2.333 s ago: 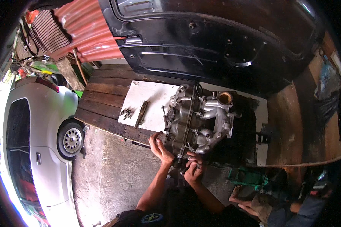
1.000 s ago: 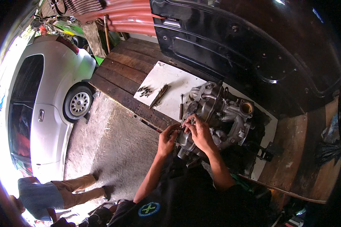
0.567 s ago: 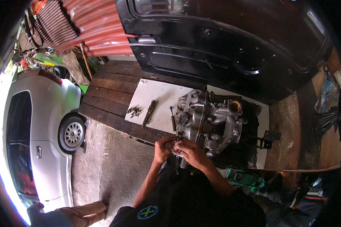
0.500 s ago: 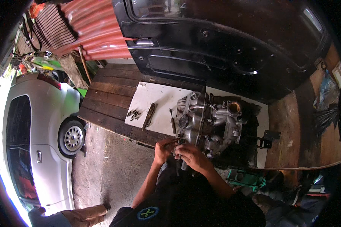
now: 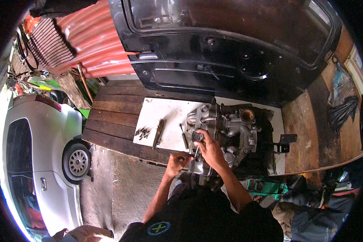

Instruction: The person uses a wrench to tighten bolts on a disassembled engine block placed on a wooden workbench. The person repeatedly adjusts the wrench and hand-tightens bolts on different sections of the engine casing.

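A greasy metal engine (image 5: 226, 139) lies on a white board (image 5: 167, 107) on the wooden bench. My left hand (image 5: 176, 163) is closed at the engine's near left edge, its fingertips pinched on something too small to make out. Over the valve cover my right hand (image 5: 211, 151) is curled, with a thin shiny metal rod (image 5: 196, 152) running from its fingers down toward the left fingertips. Its index finger reaches beside a dark round cap (image 5: 197, 136) on the cover. Left of the engine lies a dark-handled tool (image 5: 184, 139).
Several small bolts (image 5: 142, 133) and a long dirty tool (image 5: 159, 134) are on the board's left part. A black vehicle door panel (image 5: 197, 66) stands behind the bench. A dark bracket (image 5: 284, 144) sticks out right of the engine. A silver car (image 5: 48, 157) is parked at the left.
My right hand has moved up and away from my left, onto the valve cover near the round cap. The left hand stays at the engine's edge. The whole view has shifted slightly.
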`<move>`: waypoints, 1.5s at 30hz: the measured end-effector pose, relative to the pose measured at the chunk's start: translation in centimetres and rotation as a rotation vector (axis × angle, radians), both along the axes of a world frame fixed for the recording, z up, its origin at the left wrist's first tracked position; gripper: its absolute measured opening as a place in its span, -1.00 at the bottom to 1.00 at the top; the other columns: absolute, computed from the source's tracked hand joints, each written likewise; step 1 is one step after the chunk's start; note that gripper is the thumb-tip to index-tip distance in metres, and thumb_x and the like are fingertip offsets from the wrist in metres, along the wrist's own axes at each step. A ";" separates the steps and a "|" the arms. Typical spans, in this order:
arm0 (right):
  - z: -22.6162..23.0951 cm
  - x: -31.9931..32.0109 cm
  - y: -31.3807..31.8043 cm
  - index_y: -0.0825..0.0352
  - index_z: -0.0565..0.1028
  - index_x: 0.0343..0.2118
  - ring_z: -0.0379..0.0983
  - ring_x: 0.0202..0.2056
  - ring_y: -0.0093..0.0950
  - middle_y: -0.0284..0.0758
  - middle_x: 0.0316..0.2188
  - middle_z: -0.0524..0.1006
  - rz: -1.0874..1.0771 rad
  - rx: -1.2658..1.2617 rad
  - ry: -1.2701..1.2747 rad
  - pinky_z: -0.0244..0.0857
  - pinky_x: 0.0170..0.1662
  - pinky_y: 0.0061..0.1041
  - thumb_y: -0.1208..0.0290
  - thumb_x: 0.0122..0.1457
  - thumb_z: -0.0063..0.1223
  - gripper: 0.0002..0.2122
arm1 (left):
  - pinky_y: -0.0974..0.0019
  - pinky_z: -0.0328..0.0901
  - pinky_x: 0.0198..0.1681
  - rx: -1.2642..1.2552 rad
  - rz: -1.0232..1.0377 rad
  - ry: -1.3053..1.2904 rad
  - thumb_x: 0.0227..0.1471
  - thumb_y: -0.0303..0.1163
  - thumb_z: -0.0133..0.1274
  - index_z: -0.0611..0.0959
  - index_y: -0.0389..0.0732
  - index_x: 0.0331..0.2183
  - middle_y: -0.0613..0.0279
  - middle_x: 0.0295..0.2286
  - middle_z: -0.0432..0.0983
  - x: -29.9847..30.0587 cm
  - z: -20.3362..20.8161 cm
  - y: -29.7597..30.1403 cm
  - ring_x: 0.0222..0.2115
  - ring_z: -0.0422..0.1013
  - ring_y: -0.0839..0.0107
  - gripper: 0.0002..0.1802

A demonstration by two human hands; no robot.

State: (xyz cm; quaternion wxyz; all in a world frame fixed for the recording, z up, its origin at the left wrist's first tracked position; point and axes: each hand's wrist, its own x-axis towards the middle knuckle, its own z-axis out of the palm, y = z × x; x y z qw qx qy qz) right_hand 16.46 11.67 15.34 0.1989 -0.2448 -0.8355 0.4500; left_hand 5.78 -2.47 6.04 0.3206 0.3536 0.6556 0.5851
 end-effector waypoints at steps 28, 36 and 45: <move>0.1 -1.3 0.3 0.40 0.48 -0.14 0.38 -0.60 -0.71 -0.41 -0.54 0.52 0.103 -0.397 0.313 0.27 -0.57 -0.70 0.60 0.10 0.14 -0.76 | 0.42 0.38 -0.25 0.045 0.034 -0.044 -0.05 -0.50 0.21 0.61 -0.39 -0.29 0.11 -0.40 0.61 0.9 1.3 -0.4 -0.37 0.52 0.50 -0.77; -0.7 3.6 -1.2 0.29 0.56 -0.26 0.54 -0.33 -0.49 -0.31 -0.33 0.58 0.193 -0.064 0.241 0.45 -0.28 -0.53 0.45 -0.06 0.30 -0.75 | 0.37 0.39 -0.28 0.085 0.026 0.108 -0.10 -0.55 0.21 0.66 -0.34 -0.28 0.06 -0.39 0.60 0.5 0.9 -0.5 -0.37 0.53 0.38 -0.77; -2.3 6.4 -3.9 0.28 0.58 -0.35 0.54 -0.27 -0.45 -0.36 -0.29 0.55 0.353 0.190 0.171 0.45 -0.23 -0.50 0.48 -0.20 0.39 -0.72 | 0.34 0.37 -0.32 0.028 0.080 0.090 -0.14 -0.57 0.20 0.69 -0.31 -0.32 0.03 -0.41 0.60 1.3 -0.2 0.0 -0.42 0.52 0.31 -0.79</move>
